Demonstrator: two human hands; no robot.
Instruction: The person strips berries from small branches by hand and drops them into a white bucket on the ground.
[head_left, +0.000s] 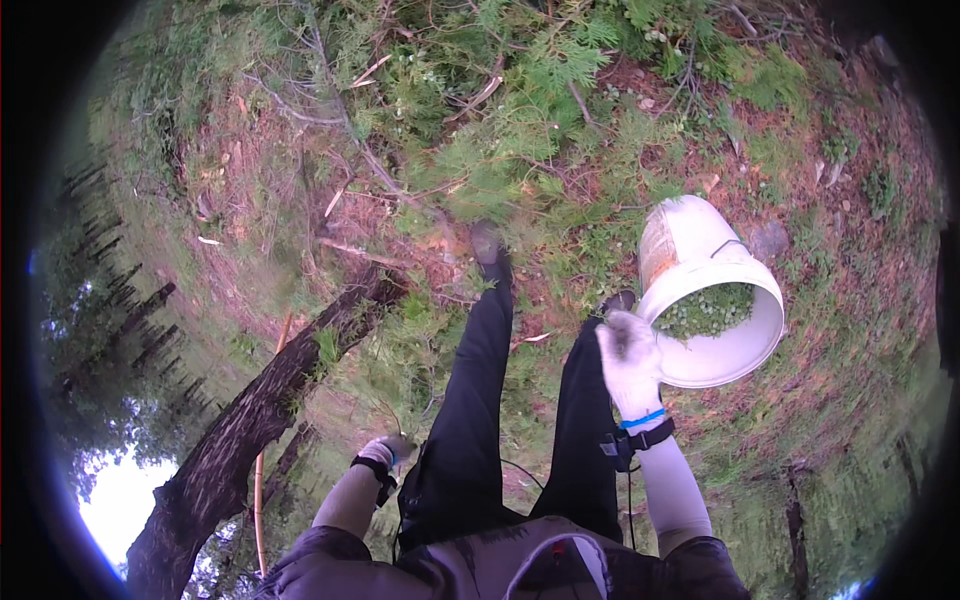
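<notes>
A white bucket [695, 240] is tilted with its mouth toward me, to the right of my legs. Inside lie many small green pieces [710, 312], which look like conifer cones or sprigs. My right hand [630, 352], in a white glove with dark smudges, is at the left side of the bucket's rim and appears closed on it; its fingertips are partly hidden. Beside my left thigh hangs my left hand [394, 448], also gloved, with its dark-stained fingers blurred. Nothing can be made out in it.
Cut green conifer branches [560, 80] and bare sticks cover the ground ahead of my feet. At the left a thick dark tree trunk [250, 420] leans, with a long thin pole [262, 480] by it. A grey stone [768, 240] lies beside the bucket.
</notes>
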